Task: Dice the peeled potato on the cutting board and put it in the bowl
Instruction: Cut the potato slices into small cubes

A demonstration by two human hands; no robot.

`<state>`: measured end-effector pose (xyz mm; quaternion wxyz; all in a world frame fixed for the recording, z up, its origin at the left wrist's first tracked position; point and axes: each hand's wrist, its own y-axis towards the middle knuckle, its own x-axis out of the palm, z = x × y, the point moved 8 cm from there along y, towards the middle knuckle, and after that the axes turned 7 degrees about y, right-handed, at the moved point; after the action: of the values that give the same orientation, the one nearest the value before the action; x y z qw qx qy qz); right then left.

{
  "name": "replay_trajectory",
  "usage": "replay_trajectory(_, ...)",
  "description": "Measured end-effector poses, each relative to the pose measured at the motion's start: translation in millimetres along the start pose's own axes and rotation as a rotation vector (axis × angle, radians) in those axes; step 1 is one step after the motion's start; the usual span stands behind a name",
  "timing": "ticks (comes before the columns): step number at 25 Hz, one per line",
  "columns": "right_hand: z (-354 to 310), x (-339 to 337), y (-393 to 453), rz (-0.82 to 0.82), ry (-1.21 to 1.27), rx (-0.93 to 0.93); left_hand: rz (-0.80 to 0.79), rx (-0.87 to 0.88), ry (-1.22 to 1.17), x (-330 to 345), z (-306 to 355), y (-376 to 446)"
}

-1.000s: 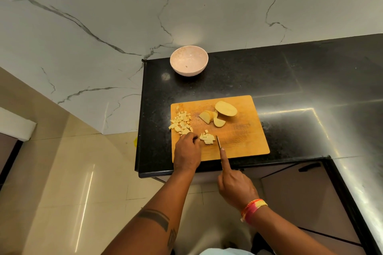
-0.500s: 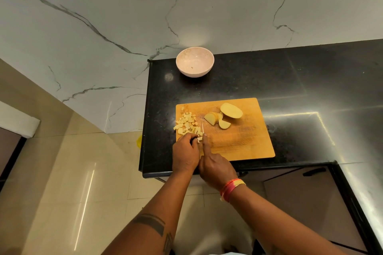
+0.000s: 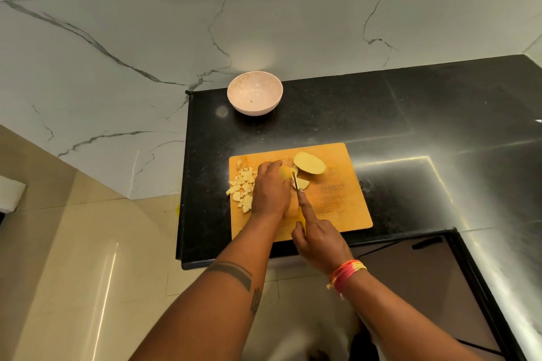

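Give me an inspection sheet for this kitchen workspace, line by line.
Surface: black counter with a wooden cutting board.
Job's things: diced potato piled on the board's left; potato half and slices uncut; bowl behind the board, almost empty.
Clutter: nothing seen.
Hands: left hand grips potato slices; right hand holds a knife.
Cables: nothing seen.
Surroundings: marble wall, tiled floor.
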<state>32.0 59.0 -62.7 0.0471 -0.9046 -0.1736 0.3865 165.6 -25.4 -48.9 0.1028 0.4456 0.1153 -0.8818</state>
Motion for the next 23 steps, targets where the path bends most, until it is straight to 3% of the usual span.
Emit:
replay_trajectory(6, -1, -4, 1, -0.007, -0.022, -0.005, -0.039, 0.025, 0.087, 11, -5, 15)
replay_trajectory(12, 8, -6, -10, -0.004, 0.005, 0.024, -0.029, 0.092, -0.114, -1, -4, -1)
replay_trajectory(16, 15, -4, -28, -0.066, 0.046, 0.03, -0.105, 0.207, -0.153, 3, -6, -42)
replay_trajectory(23, 18, 2, -54, -0.152, 0.006, 0.045, -0.123, 0.214, 0.166, 16, -24, -75)
